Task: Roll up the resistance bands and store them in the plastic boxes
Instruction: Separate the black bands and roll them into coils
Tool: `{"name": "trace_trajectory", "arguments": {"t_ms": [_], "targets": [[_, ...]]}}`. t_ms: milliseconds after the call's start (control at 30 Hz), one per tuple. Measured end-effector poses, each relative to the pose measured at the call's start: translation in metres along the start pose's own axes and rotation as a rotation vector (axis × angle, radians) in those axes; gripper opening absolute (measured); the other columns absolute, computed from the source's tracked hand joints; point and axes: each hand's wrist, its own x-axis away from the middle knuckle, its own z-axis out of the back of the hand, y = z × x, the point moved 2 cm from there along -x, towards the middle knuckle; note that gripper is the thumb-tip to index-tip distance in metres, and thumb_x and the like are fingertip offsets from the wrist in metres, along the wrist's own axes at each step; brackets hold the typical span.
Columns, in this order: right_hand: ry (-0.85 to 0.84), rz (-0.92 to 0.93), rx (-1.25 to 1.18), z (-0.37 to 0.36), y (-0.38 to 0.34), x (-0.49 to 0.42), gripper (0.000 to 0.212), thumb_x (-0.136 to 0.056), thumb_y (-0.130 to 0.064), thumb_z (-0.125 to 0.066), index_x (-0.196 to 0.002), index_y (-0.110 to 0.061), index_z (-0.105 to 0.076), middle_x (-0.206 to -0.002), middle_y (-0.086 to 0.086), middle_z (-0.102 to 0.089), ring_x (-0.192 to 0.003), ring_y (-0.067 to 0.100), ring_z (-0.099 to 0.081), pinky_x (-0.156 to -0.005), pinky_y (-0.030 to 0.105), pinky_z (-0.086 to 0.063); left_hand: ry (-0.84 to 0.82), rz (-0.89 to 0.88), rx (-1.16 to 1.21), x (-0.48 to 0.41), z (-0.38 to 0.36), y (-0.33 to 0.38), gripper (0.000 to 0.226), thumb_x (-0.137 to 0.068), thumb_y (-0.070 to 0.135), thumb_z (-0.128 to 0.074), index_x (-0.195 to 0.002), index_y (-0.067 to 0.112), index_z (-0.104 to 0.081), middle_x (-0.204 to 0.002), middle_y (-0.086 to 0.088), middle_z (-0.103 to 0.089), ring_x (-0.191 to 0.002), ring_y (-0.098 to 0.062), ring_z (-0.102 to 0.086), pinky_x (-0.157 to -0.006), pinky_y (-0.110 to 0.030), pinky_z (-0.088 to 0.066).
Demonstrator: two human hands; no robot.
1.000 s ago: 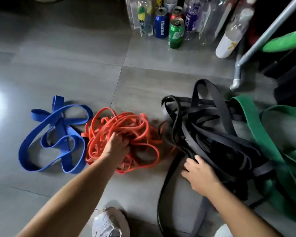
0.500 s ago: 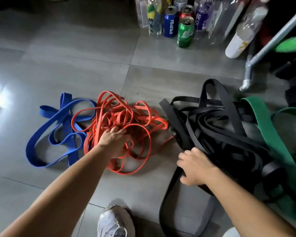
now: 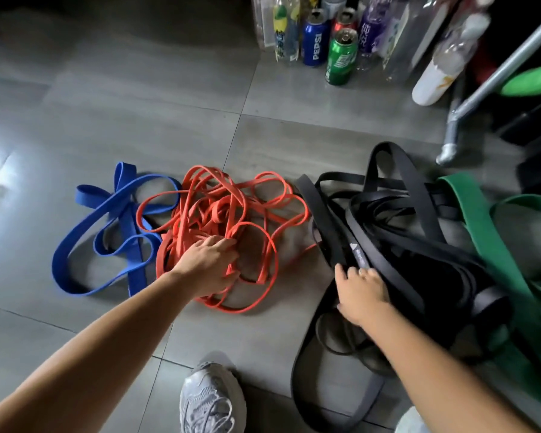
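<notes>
Matt rubbery orange bands [image 3: 228, 210] on glossy grey floor tiles [image 3: 138, 98]
</notes>
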Motion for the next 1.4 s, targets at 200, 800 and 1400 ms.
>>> {"name": "trace_trajectory", "arguments": {"t_ms": [200,800,1400], "targets": [[-0.062,-0.041,-0.185,-0.004,-0.005,0.032,0.043,-0.085,-0.021,-0.057,-0.123,-0.016,-0.037,-0.129,0.007,-0.053,-0.121,0.025,-0.051,-0.098,0.038,-0.036,-0.172,0.008,0.007,-0.010,0.020,0.054,0.045,-0.088,0.043,-0.054,-0.130,0.026,-0.049,-0.140,-0.003,-0.035,-0.125,-0.027,-0.041,-0.092,-0.038,-0.045],[-0.023,-0.291,-0.618,-0.028,0.058,0.093,0.033,-0.087,-0.034,-0.059,-0.118,-0.022,-0.058,-0.123,0.003,-0.059,-0.113,0.024,-0.055,-0.087,0.028,-0.044,-0.327,0.573,0.747,0.041,-0.045,0.149,0.043,-0.090,0.032,-0.055,-0.125,0.007,-0.046,-0.110,-0.012,-0.061,-0.086,-0.023,-0.059,-0.061,-0.024,-0.042],[0.120,-1.094,-1.747,-0.092,0.098,0.056,0.036,-0.093,-0.036,-0.054,-0.120,-0.012,-0.056,-0.130,0.019,-0.050,-0.116,0.038,-0.046,-0.069,0.038,-0.053,0.085,0.793,1.907,-0.102,-0.056,0.267,0.061,-0.039,0.039,-0.073,-0.090,0.007,-0.067,-0.089,-0.017,-0.071,-0.086,-0.034,-0.069,-0.083,-0.053,-0.054]]}}
